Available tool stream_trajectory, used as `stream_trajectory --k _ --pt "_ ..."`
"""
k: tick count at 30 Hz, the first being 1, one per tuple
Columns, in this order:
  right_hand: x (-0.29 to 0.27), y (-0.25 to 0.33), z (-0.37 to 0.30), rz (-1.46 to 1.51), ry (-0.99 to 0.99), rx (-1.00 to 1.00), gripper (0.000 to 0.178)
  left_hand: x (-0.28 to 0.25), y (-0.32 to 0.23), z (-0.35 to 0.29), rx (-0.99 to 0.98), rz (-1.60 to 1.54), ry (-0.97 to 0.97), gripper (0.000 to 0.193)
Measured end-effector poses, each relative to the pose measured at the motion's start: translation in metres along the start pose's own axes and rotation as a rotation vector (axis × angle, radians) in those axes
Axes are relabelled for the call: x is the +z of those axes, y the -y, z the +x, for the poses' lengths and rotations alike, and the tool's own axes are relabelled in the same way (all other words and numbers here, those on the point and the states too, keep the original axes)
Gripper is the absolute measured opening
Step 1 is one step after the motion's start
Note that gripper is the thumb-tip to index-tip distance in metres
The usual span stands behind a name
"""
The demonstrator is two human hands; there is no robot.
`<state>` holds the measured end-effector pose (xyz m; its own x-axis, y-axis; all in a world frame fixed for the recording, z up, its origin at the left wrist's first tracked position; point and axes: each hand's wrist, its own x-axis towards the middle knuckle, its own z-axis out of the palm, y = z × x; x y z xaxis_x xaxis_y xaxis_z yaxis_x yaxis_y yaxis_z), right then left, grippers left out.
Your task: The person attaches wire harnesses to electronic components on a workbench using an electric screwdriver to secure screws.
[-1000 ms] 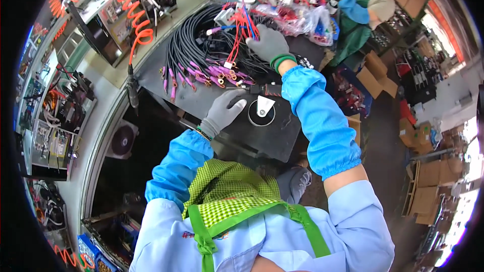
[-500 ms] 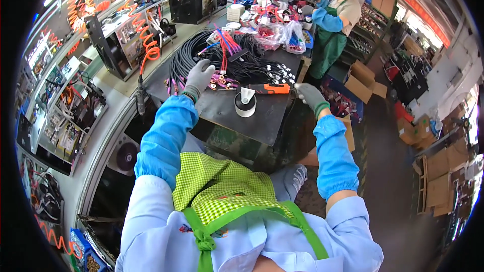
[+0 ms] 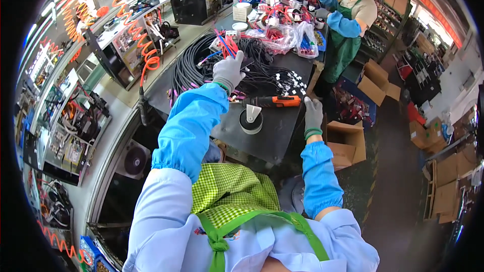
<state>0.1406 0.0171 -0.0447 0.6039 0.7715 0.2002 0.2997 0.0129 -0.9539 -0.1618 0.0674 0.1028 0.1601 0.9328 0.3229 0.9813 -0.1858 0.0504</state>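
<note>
My left hand, in a grey glove, hovers over the black cable bundle beside several red and blue wires. Its index finger stretches forward and its thumb stands apart; I see nothing held. At the right table edge is my gloved right hand, thumb slightly apart from the loosely bent fingers. It appears to hold nothing and is close to the end of an orange-and-black tool. A white roll with a dark middle sits nearer me, a white piece standing on it. White connectors end the cables.
The dark table has its right edge beside my right hand. Behind the cables lie plastic bags and red and white parts. A co-worker in a green apron stands beyond. Cardboard boxes and a coiled orange hose flank the table.
My left hand has moved right and forward across the cables toward the red and blue wires. The right hand has turned more upright beside the table edge. The view has shifted slightly.
</note>
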Motion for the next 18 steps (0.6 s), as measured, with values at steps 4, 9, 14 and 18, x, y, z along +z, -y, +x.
stream_trajectory --k 4,9,14,18 --pt "-0.010 0.055 -0.002 -0.053 0.052 -0.197 0.046 -0.018 0.015 0.042 0.222 -0.070 -0.155 0.022" --pt "0.004 0.103 0.016 -0.075 0.358 -0.320 0.041 -0.112 0.116 0.156 -0.191 -0.957 -0.253 0.043" --pt "0.057 0.159 0.009 -0.040 0.674 -0.420 0.040 -0.145 0.143 0.185 0.027 -0.923 -0.456 0.042" --pt "0.111 0.180 0.014 -0.138 0.710 -0.479 0.051 -0.152 0.130 0.200 0.214 -0.644 -0.682 0.039"
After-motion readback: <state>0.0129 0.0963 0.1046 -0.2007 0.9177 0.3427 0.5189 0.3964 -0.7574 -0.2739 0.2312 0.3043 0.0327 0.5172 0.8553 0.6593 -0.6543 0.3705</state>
